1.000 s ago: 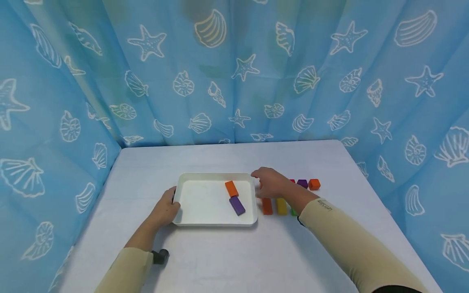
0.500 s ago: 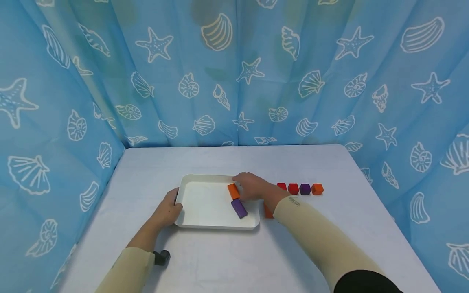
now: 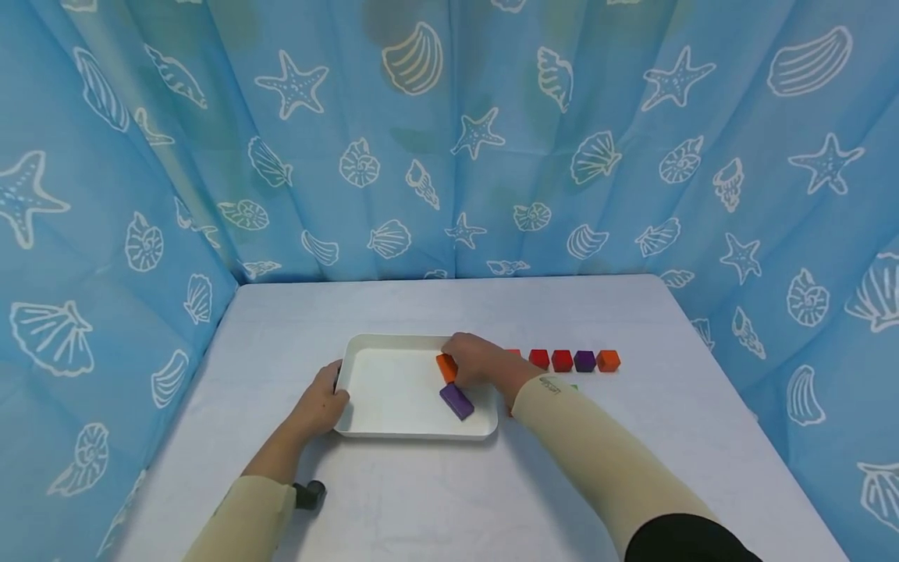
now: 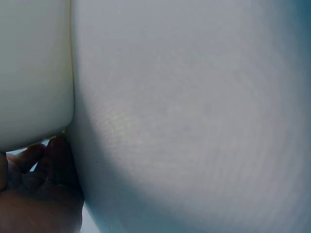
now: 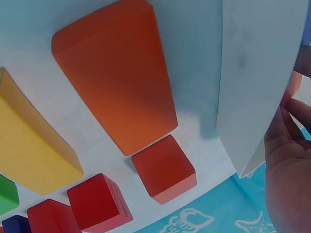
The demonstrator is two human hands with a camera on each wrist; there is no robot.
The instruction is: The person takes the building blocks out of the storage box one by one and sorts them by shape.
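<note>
A white tray (image 3: 393, 421) lies on the table. My left hand (image 3: 321, 402) grips its left side, thumb at the rim; in the left wrist view, curled fingers show beside the tray's corner. My right hand (image 3: 474, 361) reaches over the tray's right side and pinches an orange block (image 3: 445, 368) inside it. The right wrist view shows that orange block (image 5: 293, 83) between thumb and fingers, partly hidden. Just nearer than it, a purple oblong block (image 3: 457, 401) lies slanted in the tray.
Right of the tray runs a row of small cubes, with red cubes (image 3: 562, 361), a purple cube (image 3: 584, 361) and an orange cube (image 3: 608, 361). In the right wrist view, a larger orange block (image 5: 116, 82), a yellow block (image 5: 34, 141) and a green block (image 5: 7, 194) lie beside them.
My right hand has come left from beyond the tray's right edge to the orange block and taken hold of it. The block now looks tilted. My left hand stays on the tray.
</note>
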